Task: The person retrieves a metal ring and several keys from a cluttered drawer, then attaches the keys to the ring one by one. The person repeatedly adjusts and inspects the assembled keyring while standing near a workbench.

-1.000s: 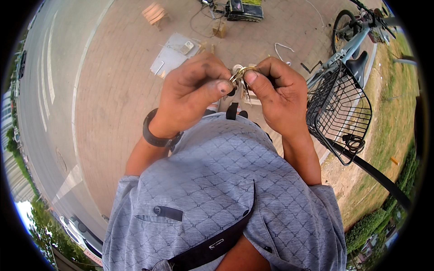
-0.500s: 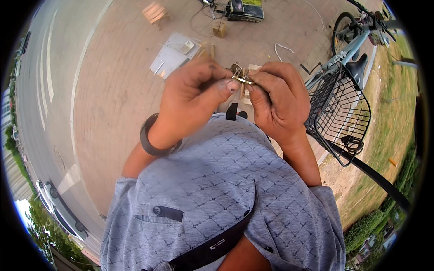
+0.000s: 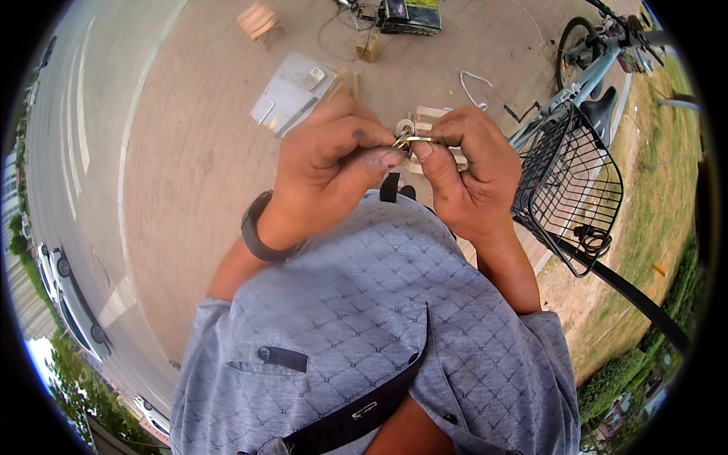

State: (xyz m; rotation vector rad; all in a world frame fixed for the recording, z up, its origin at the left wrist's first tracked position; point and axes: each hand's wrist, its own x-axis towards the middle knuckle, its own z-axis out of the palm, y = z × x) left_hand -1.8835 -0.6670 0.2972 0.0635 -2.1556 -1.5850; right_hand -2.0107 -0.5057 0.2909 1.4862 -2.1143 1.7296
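In front of my chest, both hands meet at a small bunch of shiny metal pieces (image 3: 406, 138) that looks like a key ring with keys. My left hand (image 3: 322, 167) is closed, its thumb and forefinger pinching the bunch from the left. From the other side, my right hand (image 3: 479, 171) pinches a thin, brass-coloured strip (image 3: 419, 139) of it between thumb and fingers. A round silvery piece stands up between the fingertips. The exact shape of the metal parts is too small to make out. A dark band (image 3: 262, 231) circles my left wrist.
A bicycle with a black wire basket (image 3: 576, 189) stands close on my right. Beyond my hands, a low wooden stool (image 3: 432, 121), a grey board (image 3: 292, 95) with a bent white rod, a wooden block (image 3: 368, 49) and a black machine (image 3: 409, 19) sit on brick paving. Left is a road.
The metal pieces have turned between my fingers, and the brass-coloured strip now lies more level. My hands have shifted slightly. White cars have moved along the road at the left.
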